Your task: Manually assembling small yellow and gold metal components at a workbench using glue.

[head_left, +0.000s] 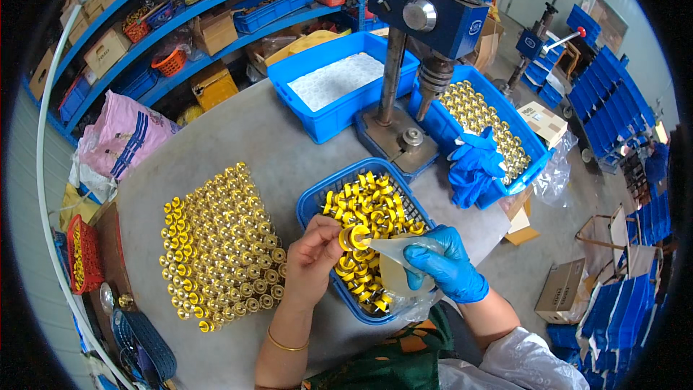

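Note:
My left hand (315, 258), bare, pinches a small brass fitting with a yellow ring (355, 237) over a blue basket. Its fingers are closed on the fitting's side. In a blue glove, my right hand (449, 266) is wrapped round a translucent squeeze bottle (404, 274) with a cone-shaped nozzle. The nozzle's tip points left and meets or nearly meets the fitting; I cannot tell which. Below both hands, the blue basket (309, 206) holds many loose yellow pieces (368, 198). To the left, brass fittings (224, 245) stand upright in close rows on the table.
The grey table (195, 137) carries a blue press (397, 137) beyond the basket. Behind stands a blue tub with a white liner (317, 126). At right, a blue tub of fittings (534, 166) has blue gloves (476, 166) over its edge. Shelves (216, 50) line the back left.

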Demonstrator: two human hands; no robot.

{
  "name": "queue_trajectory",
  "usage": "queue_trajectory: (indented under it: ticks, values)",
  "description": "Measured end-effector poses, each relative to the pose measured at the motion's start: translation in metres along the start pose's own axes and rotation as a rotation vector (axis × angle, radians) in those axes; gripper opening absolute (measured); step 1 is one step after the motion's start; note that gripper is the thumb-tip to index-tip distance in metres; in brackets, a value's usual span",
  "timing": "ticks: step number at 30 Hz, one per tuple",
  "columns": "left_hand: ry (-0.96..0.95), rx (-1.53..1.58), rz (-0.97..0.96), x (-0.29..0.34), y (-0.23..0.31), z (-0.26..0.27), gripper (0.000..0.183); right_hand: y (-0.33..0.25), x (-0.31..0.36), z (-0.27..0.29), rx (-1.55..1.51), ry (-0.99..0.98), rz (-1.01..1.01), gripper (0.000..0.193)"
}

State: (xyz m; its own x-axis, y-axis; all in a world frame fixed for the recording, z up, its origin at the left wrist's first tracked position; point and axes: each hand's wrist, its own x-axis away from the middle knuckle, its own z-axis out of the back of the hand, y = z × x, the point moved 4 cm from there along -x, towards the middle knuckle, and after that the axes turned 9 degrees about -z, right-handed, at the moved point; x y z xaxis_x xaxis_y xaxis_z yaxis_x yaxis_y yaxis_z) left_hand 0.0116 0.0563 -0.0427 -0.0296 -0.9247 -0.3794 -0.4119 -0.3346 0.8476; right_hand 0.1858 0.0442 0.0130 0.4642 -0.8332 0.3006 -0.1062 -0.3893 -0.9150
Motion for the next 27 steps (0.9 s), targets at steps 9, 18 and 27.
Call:
queue_trajectory:
  ticks: [9,18,27]
  values:
    - [0.008,0.065,0.046,0.001,-0.004,0.001,0.015,-0.007,0.0,-0.006,0.078,0.11,0.036,0.026]
    - [0.051,0.081,0.149,0.003,-0.005,-0.003,0.011,0.002,-0.001,0.004,0.076,0.003,0.046,0.017]
    - [0.082,-0.564,0.004,0.015,0.044,0.054,0.006,0.02,-0.001,0.018,0.002,0.196,0.154,0.051]
